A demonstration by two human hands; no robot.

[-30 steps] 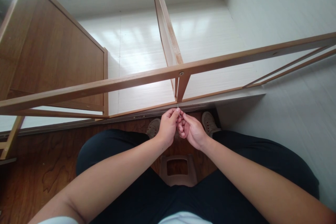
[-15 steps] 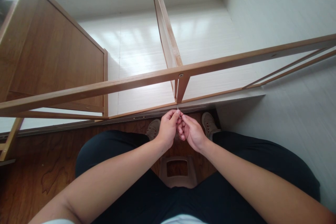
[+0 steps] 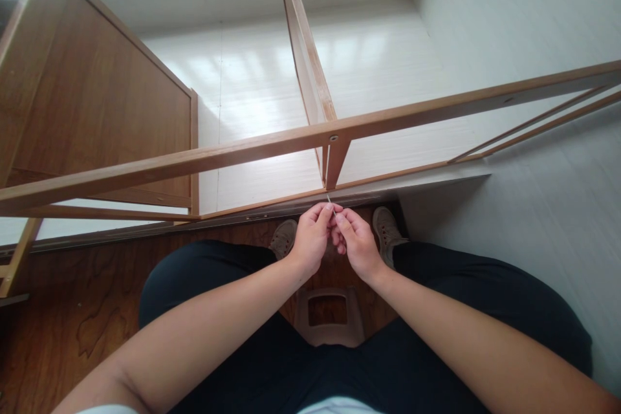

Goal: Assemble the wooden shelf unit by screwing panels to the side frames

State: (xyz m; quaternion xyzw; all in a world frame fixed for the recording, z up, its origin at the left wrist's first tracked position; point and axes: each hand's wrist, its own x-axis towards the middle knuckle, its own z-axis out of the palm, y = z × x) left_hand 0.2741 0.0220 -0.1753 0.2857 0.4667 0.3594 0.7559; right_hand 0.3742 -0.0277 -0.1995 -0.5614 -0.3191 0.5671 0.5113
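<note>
White panelling and dark wood flooring (image 3: 72, 310) frame a light-brown wooden shelf frame (image 3: 272, 145). Just below its upright divider, the left hand (image 3: 310, 239) and right hand (image 3: 356, 242) meet fingertip to fingertip — both pinched closed on a thin silvery metal pin (image 3: 329, 200), its tip poking up toward the frame's lower rail. A brown plastic stool (image 3: 328, 317) sits between the knees.

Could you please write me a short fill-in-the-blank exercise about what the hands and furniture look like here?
1. The left hand and right hand pinch a thin ____ pin.
2. The pin meets the lower edge of a ____ cabinet frame.
3. Both hands are ____ together.
4. Between the knees sits a brown plastic ____.

Missing words: metal; wooden; close; stool
</note>
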